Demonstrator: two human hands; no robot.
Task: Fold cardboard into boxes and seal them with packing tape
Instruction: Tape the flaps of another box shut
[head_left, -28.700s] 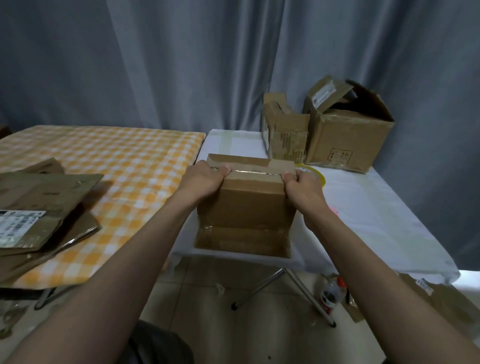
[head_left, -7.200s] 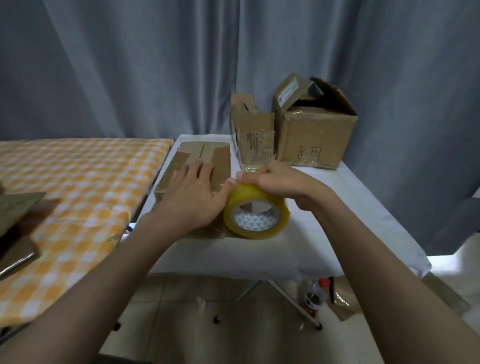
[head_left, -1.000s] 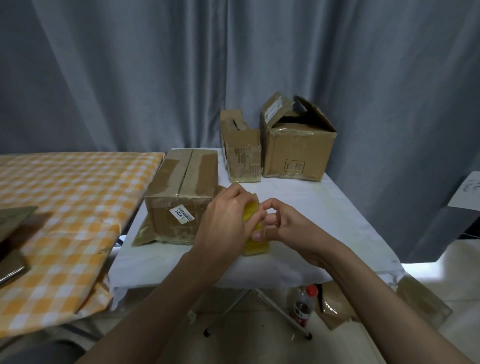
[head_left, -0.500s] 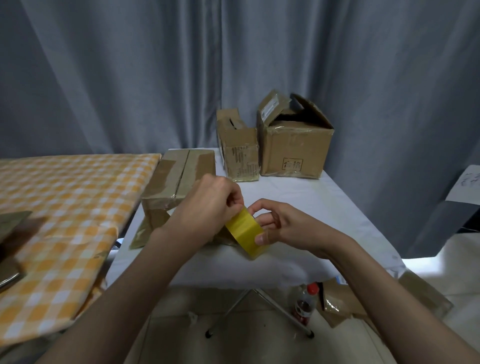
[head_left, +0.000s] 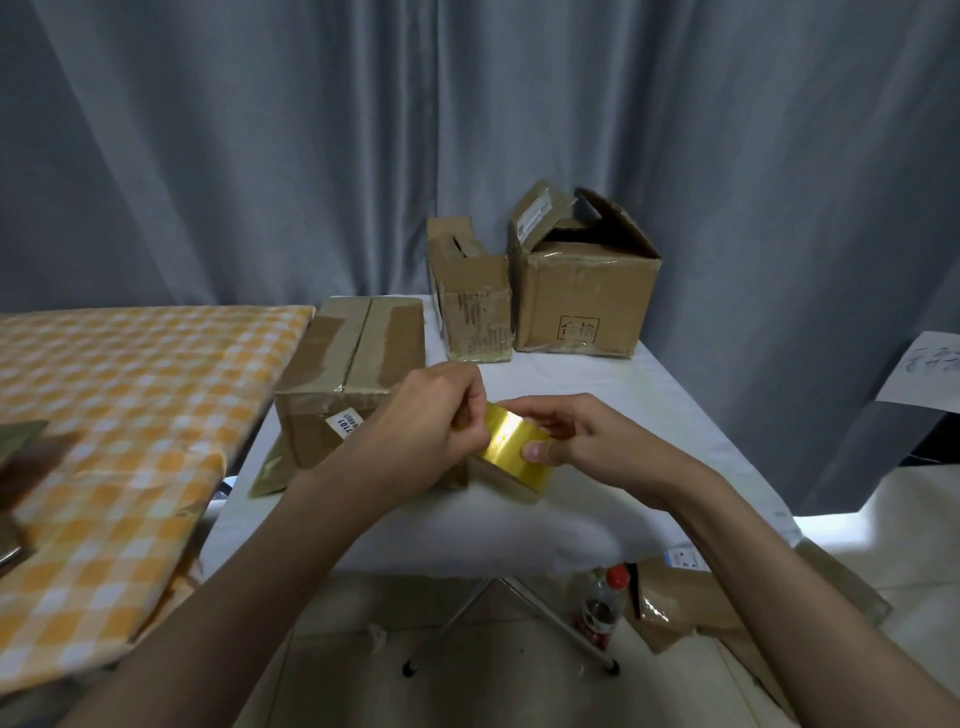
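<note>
Tape roll, turned since a moment ago to show its shiny band, held above the bench beside the closed box: right hand grips it, left hand fingers pinch at its edge, probably seeking the free end.

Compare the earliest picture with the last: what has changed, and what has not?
The box now lies closed near the white table's left edge, and neither hand touches it. The left hand and right hand have taken hold of the tape roll. The two boxes at the back stayed put.
</note>
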